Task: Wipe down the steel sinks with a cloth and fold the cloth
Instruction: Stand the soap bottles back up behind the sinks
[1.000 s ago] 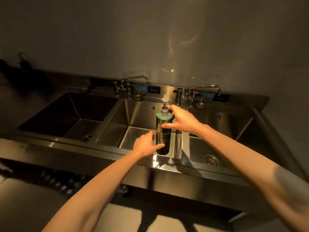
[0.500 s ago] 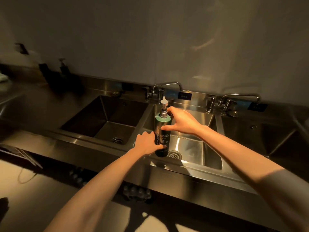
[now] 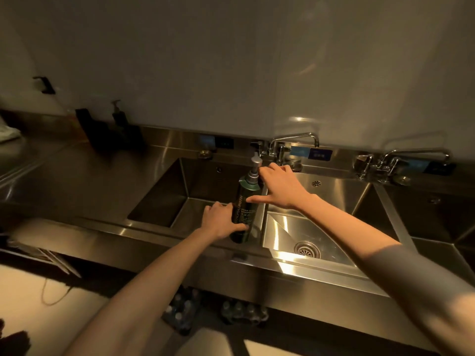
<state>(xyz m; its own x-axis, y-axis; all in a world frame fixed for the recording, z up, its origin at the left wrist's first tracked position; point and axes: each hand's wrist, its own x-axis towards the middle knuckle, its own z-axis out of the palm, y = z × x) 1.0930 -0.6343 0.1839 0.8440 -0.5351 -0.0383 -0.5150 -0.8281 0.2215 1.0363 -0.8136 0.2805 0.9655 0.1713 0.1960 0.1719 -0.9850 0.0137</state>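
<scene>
Bottle point(image 3: 244, 209), dark green with pump top, upright at centre of frame on the divider between two basins. Left hand point(image 3: 218, 222) wrapped around its lower body, fingers closed on it. Right hand point(image 3: 279, 187) at the neck: forefinger beside the pump head, thumb stretched out against the bottle's shoulder, other fingers loosely spread; whether it presses the pump cannot be told.

Steel sinks point(image 3: 272, 255): row of three basins across the middle of frame. Left basin in shadow; centre basin brightly lit, drain strainer point(image 3: 307, 249) visible at lower centre right; right basin partly cut off at the frame edge. Two faucets point(image 3: 295, 142) on the back ledge, centre and right.

Cloth: none certainly in view. Pale crumpled item point(image 3: 9, 133) at far left edge, identity unclear.

Other: second pump dispenser point(image 3: 118, 116), upper left, against the wall; packs of bottles under the sinks, lower centre.

Progress, judged: preparation only. No wiping seen begun, no cloth in hand; wiping of all basins and folding remain.
</scene>
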